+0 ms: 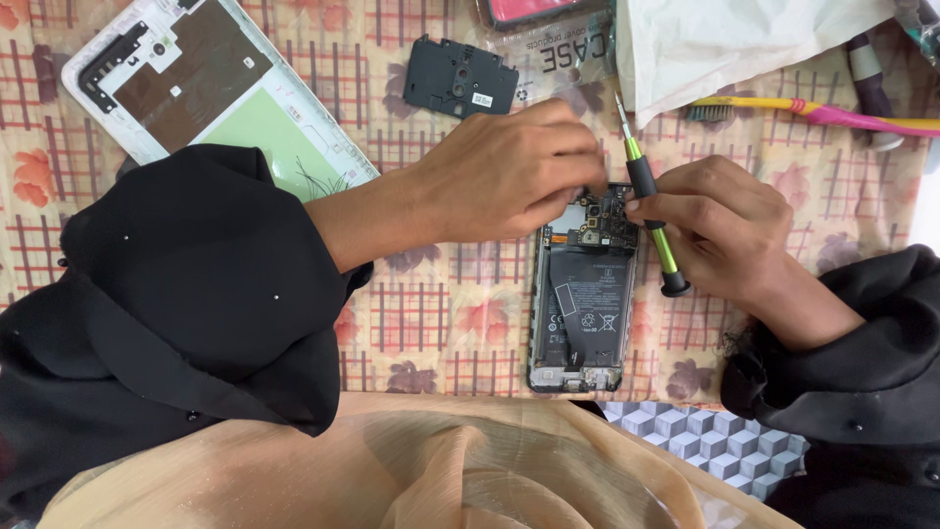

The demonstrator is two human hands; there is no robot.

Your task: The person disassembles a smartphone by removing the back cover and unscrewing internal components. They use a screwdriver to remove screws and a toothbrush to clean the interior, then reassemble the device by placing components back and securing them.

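Green-handled screwdriver [646, 206] in right hand [720, 230], left hand [509, 171] on opened phone [585, 304].

You work at a table covered by a beige cloth with red checked lines and orange and maroon flower prints [431, 323]. Light is even and soft, with faint shadows. At your near edge a grey-and-white cube-patterned surface [685, 431] shows below the cloth. No walls or windows visible.

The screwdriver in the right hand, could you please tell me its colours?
Slim screwdriver: bright green shaft with black grip and cap, seen best in the head view.
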